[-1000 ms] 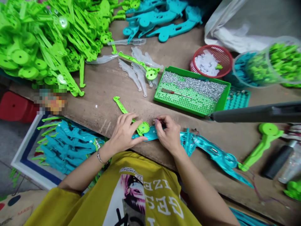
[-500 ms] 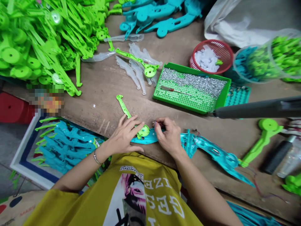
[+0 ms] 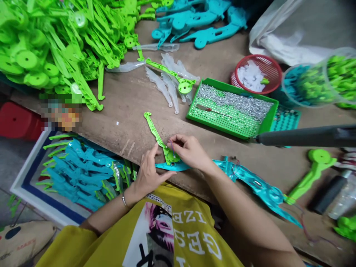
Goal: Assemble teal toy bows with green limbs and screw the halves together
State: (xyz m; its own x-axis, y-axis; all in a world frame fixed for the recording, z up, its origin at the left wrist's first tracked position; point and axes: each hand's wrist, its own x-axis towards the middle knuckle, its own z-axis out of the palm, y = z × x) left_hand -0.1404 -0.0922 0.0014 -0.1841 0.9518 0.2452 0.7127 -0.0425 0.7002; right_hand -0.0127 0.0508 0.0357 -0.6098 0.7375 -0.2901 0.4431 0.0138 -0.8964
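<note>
On the table's near edge lies a long turquoise plastic part (image 3: 250, 181), with a light green arm-shaped piece (image 3: 154, 130) across its left end. My left hand (image 3: 147, 172) rests at that end, thumb spread away from the fingers and fingertips against the green piece. Above the green piece's round end, my right hand (image 3: 191, 152) is closed in a pinch on a thin reddish-purple wire (image 3: 172, 147). Its palm covers part of the turquoise part. Further right, another green piece (image 3: 313, 174) and loose wires (image 3: 306, 231) lie by the turquoise part's tip.
A green tray (image 3: 222, 128) holds small metal screws and a screwdriver (image 3: 213, 110). Behind are a red basket (image 3: 258, 72), clear tubs, translucent pieces (image 3: 158, 85) and a large green pile (image 3: 55, 48). A dark bar (image 3: 306, 136) reaches in from the right. Turquoise parts (image 3: 80, 174) fill a box at lower left.
My right hand has moved left, over the green piece's round end, with the wire. My left hand has drawn back from the round end. The view has shifted slightly.
</note>
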